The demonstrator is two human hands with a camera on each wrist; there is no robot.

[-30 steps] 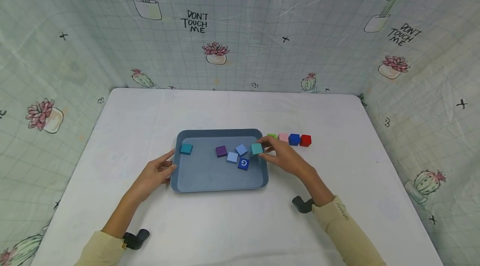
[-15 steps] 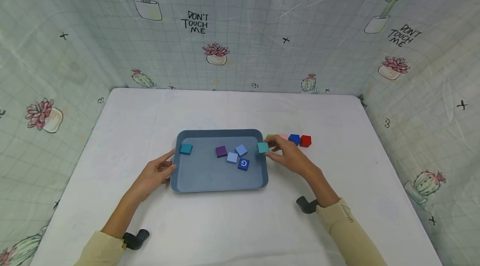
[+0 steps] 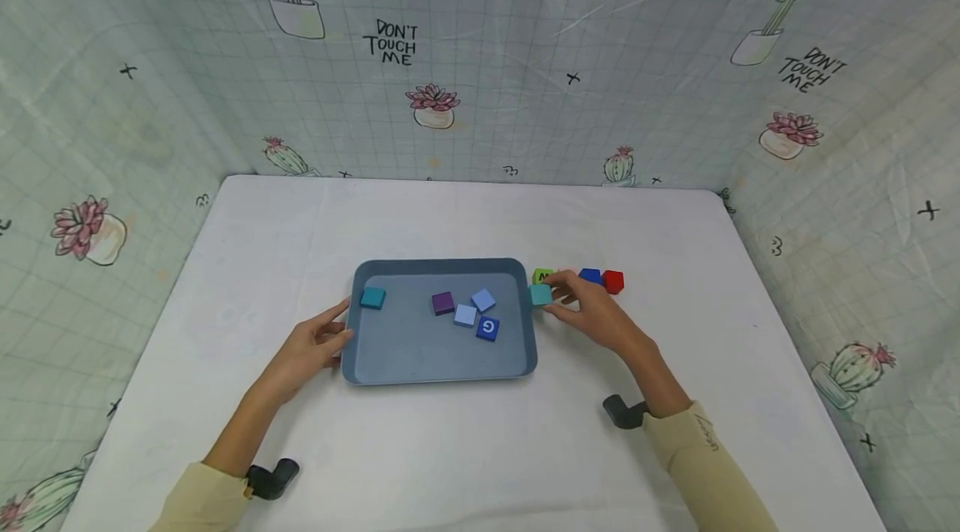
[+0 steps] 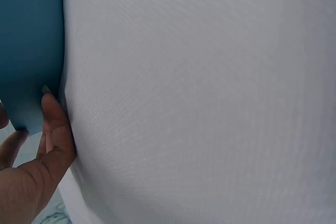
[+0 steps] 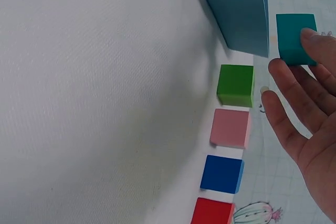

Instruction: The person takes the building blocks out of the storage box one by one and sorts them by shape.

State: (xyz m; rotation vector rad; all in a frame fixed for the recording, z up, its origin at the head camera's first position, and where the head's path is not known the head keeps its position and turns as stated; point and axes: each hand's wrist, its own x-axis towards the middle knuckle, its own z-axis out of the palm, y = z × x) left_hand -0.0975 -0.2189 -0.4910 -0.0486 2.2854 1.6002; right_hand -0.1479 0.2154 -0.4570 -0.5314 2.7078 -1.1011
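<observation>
White-topped table (image 3: 442,457) under the tray (image 3: 420,361); behind the tray, pale gridded cloth (image 3: 510,127) printed with potted cacti. Left hand (image 3: 306,351): relaxed fingers against the tray's left wall. Right hand (image 3: 594,313): narrow pinch, holding a teal block (image 3: 540,295) just outside the tray's right rim. Right of tray, rowed: green block (image 5: 235,84), pink block (image 5: 231,128), blue block (image 5: 222,174), red block (image 5: 212,211).
</observation>
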